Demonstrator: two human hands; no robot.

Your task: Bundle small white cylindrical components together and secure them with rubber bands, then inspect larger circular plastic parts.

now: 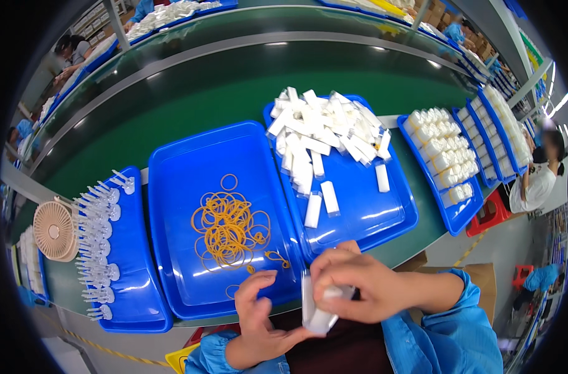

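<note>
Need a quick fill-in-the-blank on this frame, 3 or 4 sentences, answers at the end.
1. The rubber bands lying in the middle blue tray are ____ in colour.
2. The small white bundle is gripped by the ____ hand, while the left hand supports it from below.
3. The little round fan stands at the person's far ____.
4. The loose white tubes are heaped in a tray coloured ____.

Missing words: orange; right; left; blue

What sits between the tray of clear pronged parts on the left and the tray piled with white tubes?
In the head view, one blue tray lies between them, holding a loose tangle of yellow rubber bands.
</note>
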